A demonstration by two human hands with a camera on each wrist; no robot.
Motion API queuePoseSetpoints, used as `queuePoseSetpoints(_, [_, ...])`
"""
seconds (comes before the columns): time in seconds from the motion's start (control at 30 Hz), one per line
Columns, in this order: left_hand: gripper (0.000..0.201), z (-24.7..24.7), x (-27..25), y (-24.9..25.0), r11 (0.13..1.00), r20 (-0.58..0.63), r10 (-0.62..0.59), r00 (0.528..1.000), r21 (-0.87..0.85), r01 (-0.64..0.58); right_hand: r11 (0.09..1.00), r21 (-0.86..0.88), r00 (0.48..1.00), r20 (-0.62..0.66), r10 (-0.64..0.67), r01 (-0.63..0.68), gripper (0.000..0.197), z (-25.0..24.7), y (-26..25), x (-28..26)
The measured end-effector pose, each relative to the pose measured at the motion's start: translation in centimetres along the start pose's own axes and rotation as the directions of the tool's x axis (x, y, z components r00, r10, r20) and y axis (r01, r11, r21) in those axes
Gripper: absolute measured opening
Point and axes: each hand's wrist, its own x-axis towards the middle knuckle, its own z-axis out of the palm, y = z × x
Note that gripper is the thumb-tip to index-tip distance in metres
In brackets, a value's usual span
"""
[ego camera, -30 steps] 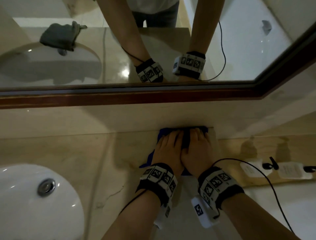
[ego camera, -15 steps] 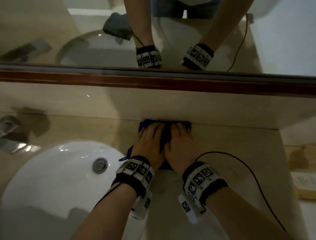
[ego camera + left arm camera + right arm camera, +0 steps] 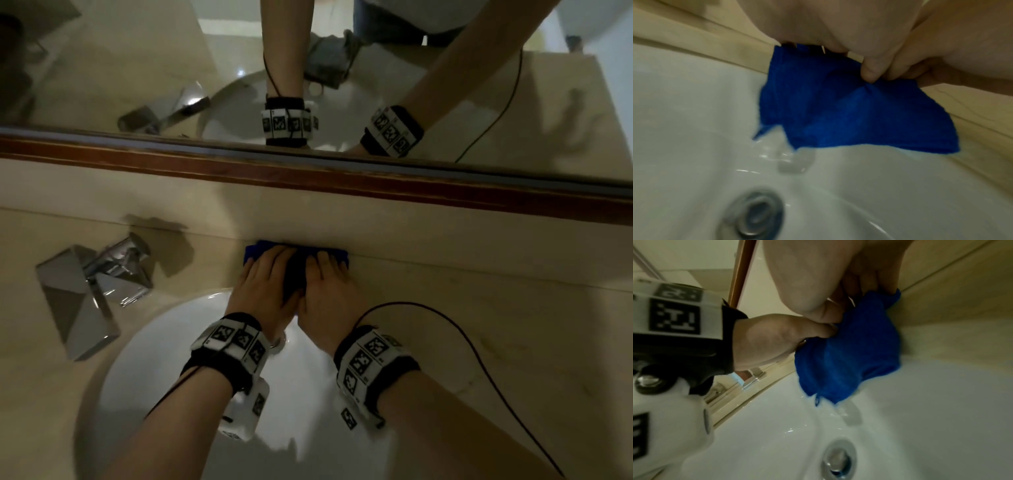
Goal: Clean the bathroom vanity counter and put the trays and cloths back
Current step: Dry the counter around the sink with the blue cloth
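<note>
Wiping is in hand: your left hand (image 3: 267, 284) and right hand (image 3: 330, 287) press the blue microfibre cloth (image 3: 838, 105) beneath near-straight fingers, thumbs pinching its fold, onto the beige stone counter (image 3: 479, 308), white basin (image 3: 154, 359) behind your fingertips; next, I judge, slide it evenly sideways.

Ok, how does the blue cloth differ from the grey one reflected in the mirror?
The blue cloth is vivid blue; the grey cloth is dull grey. The blue cloth is pressed against the back wall under the left hand and right hand, one end hanging into the sink; the grey cloth lies untouched by the sink's front rim. Both look crumpled.
</note>
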Motion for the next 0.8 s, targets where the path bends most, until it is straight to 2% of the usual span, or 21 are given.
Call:
queuePoseSetpoints(0.13, [0.075, -0.2, -0.3, -1.7, 0.999, -0.025, -0.036, 0.999, 0.037, 0.037, 0.997, -0.064, 0.999, 0.034, -0.039, 0.041, 0.07, 0.6, -1.8, 0.9])
queuePoseSetpoints(0.23, [0.078, 0.5, -0.4, -0.7, 0.994, -0.036, -0.111, 0.993, 0.004, 0.111, 0.995, -0.079, 0.997, 0.051, -0.061, 0.064, 0.064, 1.0, -1.4, 1.2])
queuePoseSetpoints(0.33, [0.08, 1.3, -0.6, 0.9, 0.986, -0.042, -0.168, 0.985, 0.019, 0.168, 0.99, -0.055, 0.985, 0.121, -0.12, 0.127, 0.073, 1.0, -0.2, 0.9])
queuePoseSetpoints(0.4, [0.082, 1.6, -1.0, 2.1, 0.986, -0.017, -0.158, 0.987, 0.051, 0.158, 0.992, -0.014, 0.987, 0.098, -0.126, 0.128, 0.062, 0.8, 0.9, 0.3])
queuePoseSetpoints(0.47, [0.082, 2.2, -1.5, 3.8, 0.99, 0.012, -0.122, 0.992, 0.072, 0.121, 0.995, 0.014, 0.995, 0.006, -0.101, 0.101, 0.053, 0.7, 2.3, -0.8])
queuePoseSetpoints(0.53, [0.08, 3.1, -2.1, 6.2, 0.992, 0.041, -0.099, 0.994, 0.084, 0.096, 0.997, 0.055, 0.998, -0.036, -0.046, 0.048, 0.054, 0.3, 4.0, -2.2])
queuePoseSetpoints(0.63, [0.086, 4.7, -2.9, 10.1, 0.988, 0.139, -0.087, 0.986, 0.137, 0.067, 0.997, 0.076, 0.997, 0.069, 0.025, -0.03, 0.059, -0.4, 7.1, -5.3])
queuePoseSetpoints(0.8, [0.08, 6.3, -4.2, 15.8, 0.973, 0.245, -0.034, 0.969, 0.23, -0.024, 0.984, 0.043, 0.977, 0.133, 0.165, -0.172, 0.06, -1.4, 10.9, -9.7])
